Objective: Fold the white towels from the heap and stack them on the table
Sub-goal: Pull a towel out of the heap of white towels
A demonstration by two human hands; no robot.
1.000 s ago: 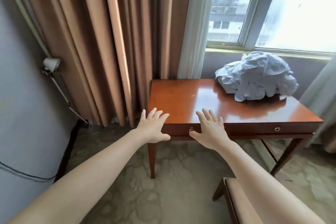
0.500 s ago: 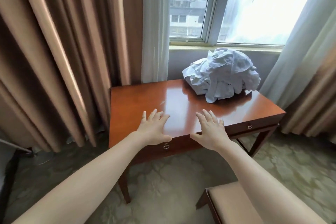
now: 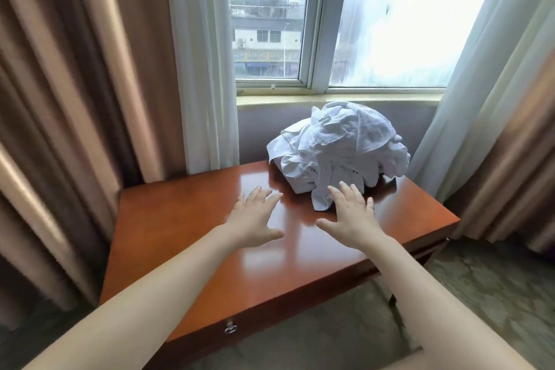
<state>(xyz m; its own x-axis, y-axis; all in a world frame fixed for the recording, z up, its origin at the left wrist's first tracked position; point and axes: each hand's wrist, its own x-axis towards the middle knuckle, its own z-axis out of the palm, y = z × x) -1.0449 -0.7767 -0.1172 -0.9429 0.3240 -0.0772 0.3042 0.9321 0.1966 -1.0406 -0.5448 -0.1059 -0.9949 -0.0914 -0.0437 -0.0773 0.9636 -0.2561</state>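
**Entry: folding job, desk by the window.**

**Progress.** Nothing was folded and no stack stood on the desk (image 3: 180,219). By my reckoning the job was at its very start. Every towel was left to pull out, fold and stack, and the first pick was not yet made.

**Hands, two.**
- My left hand (image 3: 255,215) was open, fingers straight and spread, palm down over the wood.
- My right hand (image 3: 351,216) was open the same way, just beside the left.
- Neither held anything. I could not tell whether the palms rested on the wood or hovered above it.

**Heap, one.** The heap (image 3: 339,147) of white towels lay crumpled on the desk, just beyond my right fingertips and ahead and to the right of my left hand. One loose corner (image 3: 321,201) hung down at my right fingertips; I could not tell whether they touched it. The heap held several towels by the look of the folds, but they could not be counted.

**Folded towels:** none. **Stacks:** none.

**Desk, one.** It was glossy reddish wood and lay under both hands. Polished surface showed to the left of my left hand, which I judged room enough for a stack.

**Drawer pull (image 3: 230,327), one seen.** It sat on the front edge, well back from my hands toward me.

**Window (image 3: 270,39), one.** It stood beyond the heap, with a brown curtain (image 3: 75,99) far to the left of my left hand.
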